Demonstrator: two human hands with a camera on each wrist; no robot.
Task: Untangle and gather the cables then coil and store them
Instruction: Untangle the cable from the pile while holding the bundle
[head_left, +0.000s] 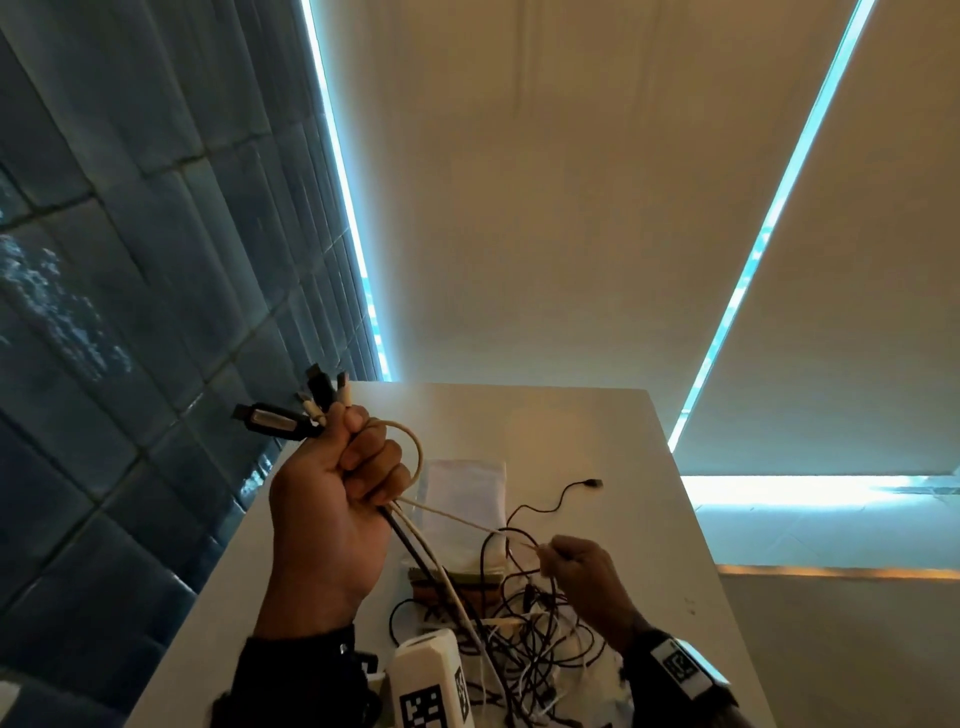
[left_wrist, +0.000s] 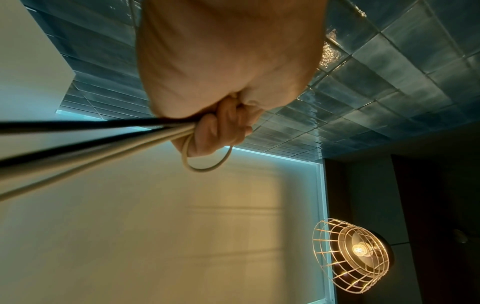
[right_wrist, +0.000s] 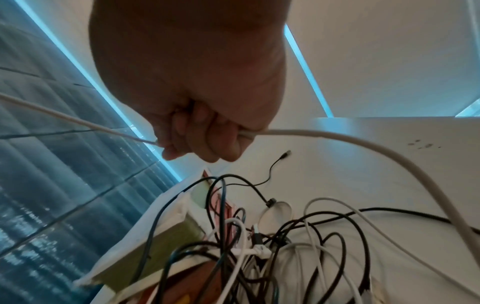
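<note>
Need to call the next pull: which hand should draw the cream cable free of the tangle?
Right. The right hand already pinches the cream cable just above the tangle; the left hand is full, gripping the gathered plug ends.

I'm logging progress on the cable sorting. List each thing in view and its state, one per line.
left hand: raised, gripping a bundle of cable ends
bundle of cable ends: gathered, plugs sticking up from the fist
cream cable: looped by the left hand, running to the right hand
right hand: holding the cream cable
cable pile: tangled on the table
lamp: lit
</note>
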